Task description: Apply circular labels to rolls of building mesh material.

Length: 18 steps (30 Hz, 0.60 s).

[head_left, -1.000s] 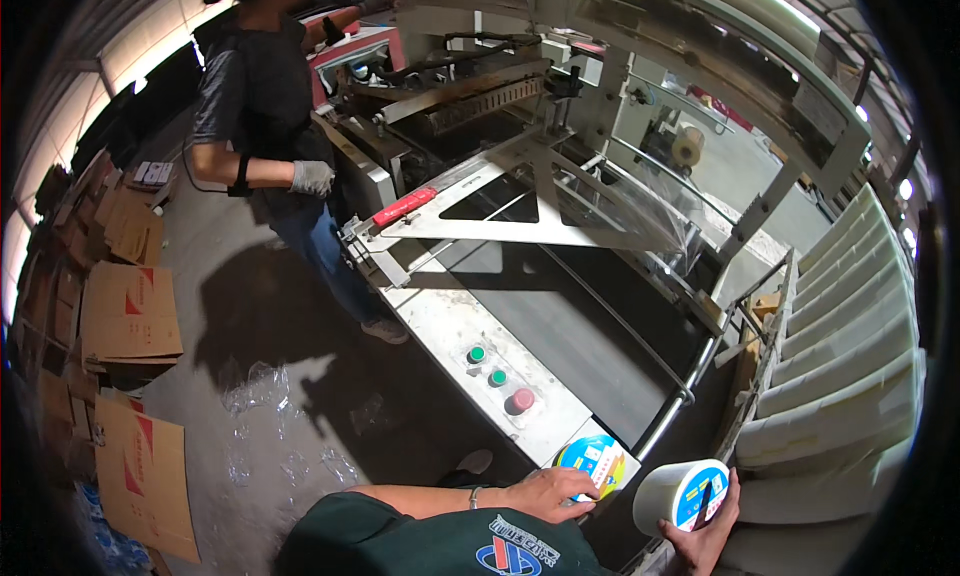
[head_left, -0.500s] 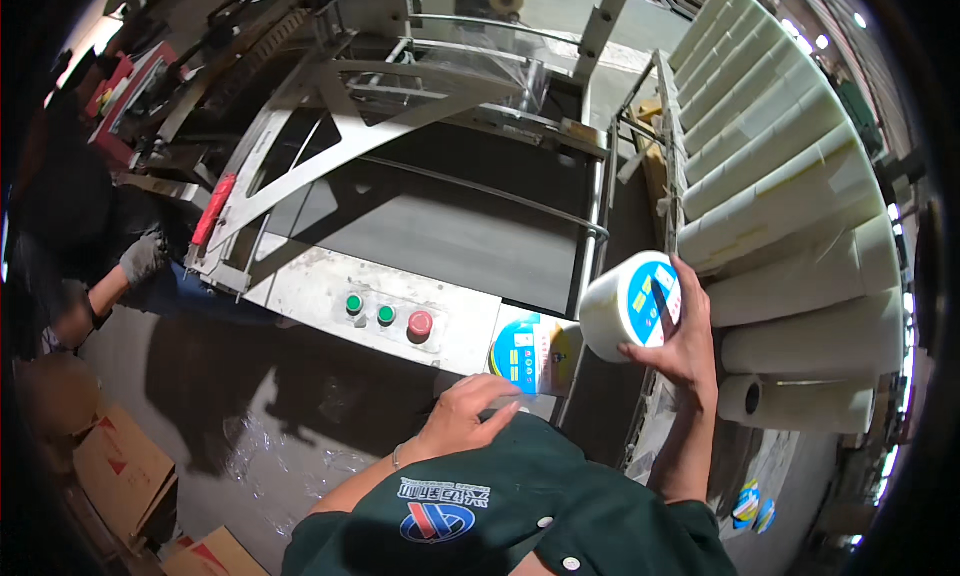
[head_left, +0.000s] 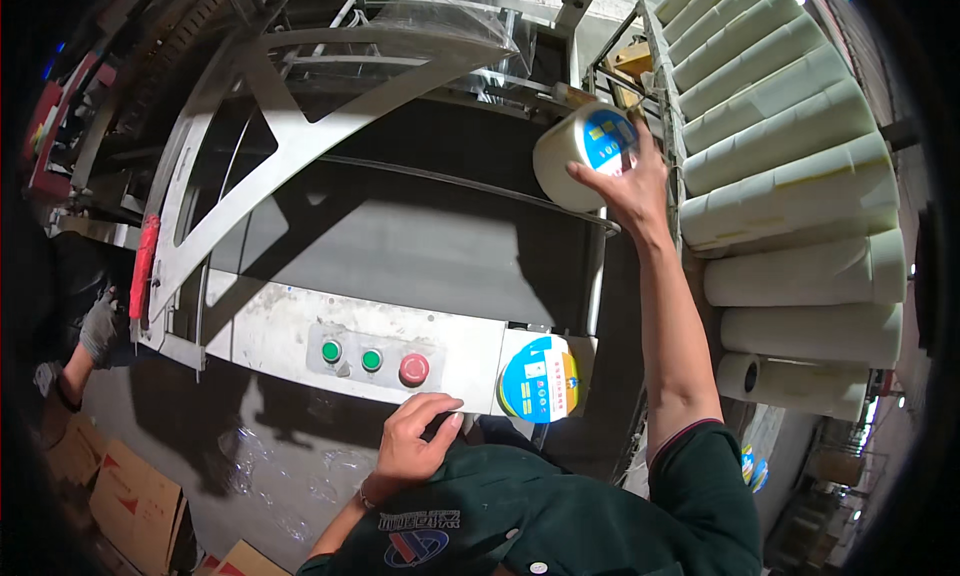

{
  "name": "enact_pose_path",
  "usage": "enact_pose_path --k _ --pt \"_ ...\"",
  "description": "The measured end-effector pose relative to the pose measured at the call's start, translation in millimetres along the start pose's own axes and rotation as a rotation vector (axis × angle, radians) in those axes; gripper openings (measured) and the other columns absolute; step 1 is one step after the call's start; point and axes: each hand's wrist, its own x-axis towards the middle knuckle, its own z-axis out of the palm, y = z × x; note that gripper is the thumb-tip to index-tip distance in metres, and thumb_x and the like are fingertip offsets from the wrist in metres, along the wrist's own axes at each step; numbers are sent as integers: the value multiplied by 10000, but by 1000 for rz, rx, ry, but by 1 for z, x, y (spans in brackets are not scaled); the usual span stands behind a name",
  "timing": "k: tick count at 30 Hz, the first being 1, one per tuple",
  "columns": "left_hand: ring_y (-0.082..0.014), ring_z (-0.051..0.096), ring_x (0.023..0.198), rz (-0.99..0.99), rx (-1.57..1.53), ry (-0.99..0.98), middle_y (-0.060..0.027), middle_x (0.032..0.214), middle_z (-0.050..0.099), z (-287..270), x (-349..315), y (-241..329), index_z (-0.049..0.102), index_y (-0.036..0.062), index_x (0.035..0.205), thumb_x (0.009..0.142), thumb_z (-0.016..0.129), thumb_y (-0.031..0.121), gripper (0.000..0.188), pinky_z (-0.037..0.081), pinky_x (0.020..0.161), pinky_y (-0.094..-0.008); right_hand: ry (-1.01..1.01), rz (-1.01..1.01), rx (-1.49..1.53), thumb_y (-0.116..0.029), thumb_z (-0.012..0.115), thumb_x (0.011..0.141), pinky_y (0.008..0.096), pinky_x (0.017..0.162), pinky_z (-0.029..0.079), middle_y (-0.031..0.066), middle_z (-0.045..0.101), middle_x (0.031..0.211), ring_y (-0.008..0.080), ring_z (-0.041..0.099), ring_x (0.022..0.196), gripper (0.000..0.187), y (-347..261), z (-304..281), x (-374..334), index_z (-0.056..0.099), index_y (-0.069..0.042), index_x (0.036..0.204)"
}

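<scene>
A white roll point(head_left: 560, 164) with a round blue label on its end is gripped by my right hand point(head_left: 637, 188), fingers around the label end. That arm is stretched forward, holding the roll above the far right corner of the machine's dark bed point(head_left: 430, 236). My left hand point(head_left: 412, 444) rests by the front edge of the white control panel point(head_left: 265, 316); its fingers are loosely bent, the thumb apart, and nothing shows in it. Right of that hand, round blue, white and yellow labels point(head_left: 538, 381) lie on the panel's end.
Green buttons point(head_left: 372, 360) and a red button point(head_left: 414, 369) sit on the panel. A triangular metal frame point(head_left: 300, 136) rises over the bed. Large white rolls point(head_left: 790, 186) stand along the right. At left are a co-worker's gloved hand point(head_left: 98, 328), cardboard point(head_left: 132, 491) and plastic film point(head_left: 250, 466).
My right hand has carried the white roll forward and slightly left, from beside the panel to over the far part of the machine. My left hand has drawn back leftward from the labels.
</scene>
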Motion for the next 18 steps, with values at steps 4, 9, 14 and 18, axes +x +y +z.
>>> enact_pose_path --k 4,9,14,18 --pt "-320 707 982 -22 -22 -6 -177 1040 720 -18 23 -8 726 -9 1064 882 727 70 198 555 879 -376 -84 8 65 -571 912 511 507 1068 463 242 592 1285 414 556 1245 1137 -19 50 34 494 -90 1452" --pt "-279 712 959 -29 -7 14 -167 1020 724 -32 41 -21 733 -15 1056 874 708 36 191 546 879 -347 -59 -9 -87 -566 899 543 504 1113 416 209 525 1375 393 517 1296 1107 -32 91 53 478 -117 1463" --pt "-283 713 947 -52 -11 34 -166 1010 722 -39 51 -23 736 -7 1050 868 709 37 189 548 869 -343 -57 23 -152 -621 887 558 516 1138 379 221 480 1415 402 466 1344 1136 -40 112 63 455 -123 1484" --pt "-287 713 954 -33 -9 36 -169 1015 722 -39 54 -29 734 -9 1050 871 712 41 187 549 870 -343 -156 64 -1 -705 871 534 543 1142 361 273 416 1477 443 427 1372 1230 -55 121 69 412 -130 1519"
